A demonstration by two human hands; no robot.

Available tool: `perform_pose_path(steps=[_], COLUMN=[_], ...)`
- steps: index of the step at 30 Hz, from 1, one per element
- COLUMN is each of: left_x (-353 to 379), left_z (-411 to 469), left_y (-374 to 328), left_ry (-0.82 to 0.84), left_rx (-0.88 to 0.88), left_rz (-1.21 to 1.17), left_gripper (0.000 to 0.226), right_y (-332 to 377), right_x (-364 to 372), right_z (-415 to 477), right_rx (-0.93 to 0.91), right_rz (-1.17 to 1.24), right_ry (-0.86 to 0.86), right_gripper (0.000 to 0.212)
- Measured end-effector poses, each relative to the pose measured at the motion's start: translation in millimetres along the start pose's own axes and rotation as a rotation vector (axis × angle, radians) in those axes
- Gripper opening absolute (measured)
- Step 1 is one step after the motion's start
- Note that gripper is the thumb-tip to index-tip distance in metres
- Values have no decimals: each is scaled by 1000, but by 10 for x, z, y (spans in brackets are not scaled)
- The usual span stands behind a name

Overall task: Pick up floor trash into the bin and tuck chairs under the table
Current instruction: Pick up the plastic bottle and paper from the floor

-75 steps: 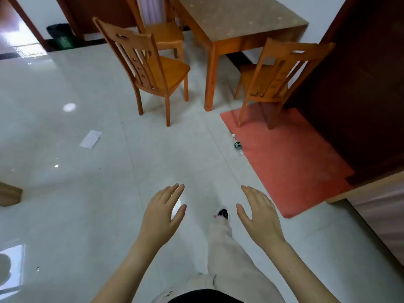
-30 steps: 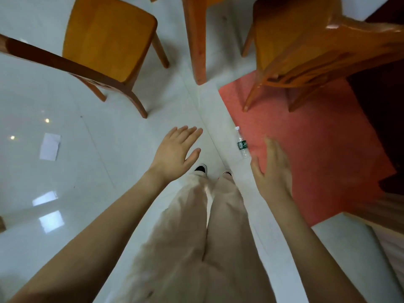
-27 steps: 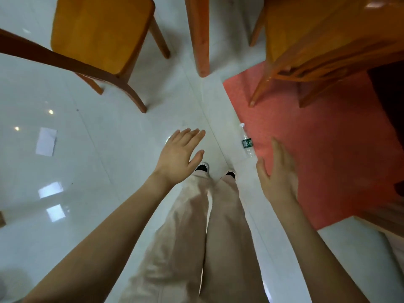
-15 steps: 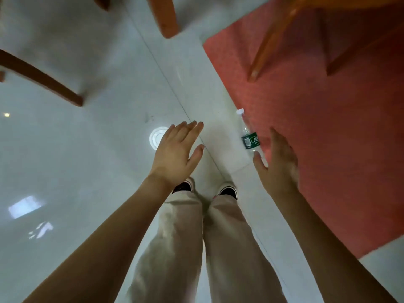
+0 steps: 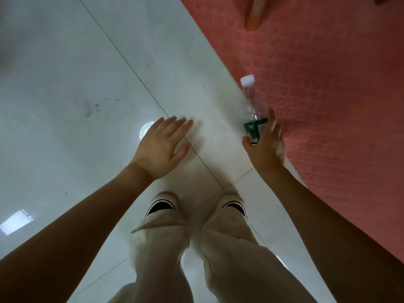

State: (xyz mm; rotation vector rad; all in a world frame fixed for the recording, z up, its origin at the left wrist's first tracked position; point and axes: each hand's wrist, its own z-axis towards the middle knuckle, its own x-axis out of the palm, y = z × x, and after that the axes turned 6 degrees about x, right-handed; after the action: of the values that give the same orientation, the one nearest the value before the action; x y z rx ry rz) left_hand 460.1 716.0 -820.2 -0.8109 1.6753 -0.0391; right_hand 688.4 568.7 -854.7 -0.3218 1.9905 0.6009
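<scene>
Both forearms are bare, with no sleeves, watch or rings showing. The person wears loose cream trousers (image 5: 166,254) whose wide hems fall over black shoes (image 5: 160,207) with white-edged toes.

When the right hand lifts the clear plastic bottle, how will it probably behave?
The clear plastic bottle with green label looks empty, so it is probably very light. Its thin walls may dent under the right hand. Lying on its round side, it could roll if nudged.

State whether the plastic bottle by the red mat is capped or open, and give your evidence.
Capped. The plastic bottle lies on its side along the edge of the red mat, and a white cap sits on its neck.
</scene>
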Motion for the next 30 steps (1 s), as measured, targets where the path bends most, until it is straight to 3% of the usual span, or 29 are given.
perform_pose_path(steps=[3,8,16,23,30], left_x=[-174,-962,-3374,-5667,-6975], left_z=[-39,-318,-1149,-1806,-2466], left_y=[-68,-516,-1812,-3075,-3894], left_ry=[5,-28,-90,-346,-528], left_rx=[15,-23,-122,-114,-28], left_rz=[26,-22,-85,-65,230], left_gripper=[55,54,54,52,52], right_y=[72,372,1299,2112,2586], right_x=[-102,-877,-3571,-5991,-7294], right_z=[-105,-628,-1796,-2738,-3380], right_rx=[78,27,-33,-132,-301], right_rz=[65,94,108,175,298], right_ry=[32,33,12,-102,-142], right_gripper=[82,76,76,76,81])
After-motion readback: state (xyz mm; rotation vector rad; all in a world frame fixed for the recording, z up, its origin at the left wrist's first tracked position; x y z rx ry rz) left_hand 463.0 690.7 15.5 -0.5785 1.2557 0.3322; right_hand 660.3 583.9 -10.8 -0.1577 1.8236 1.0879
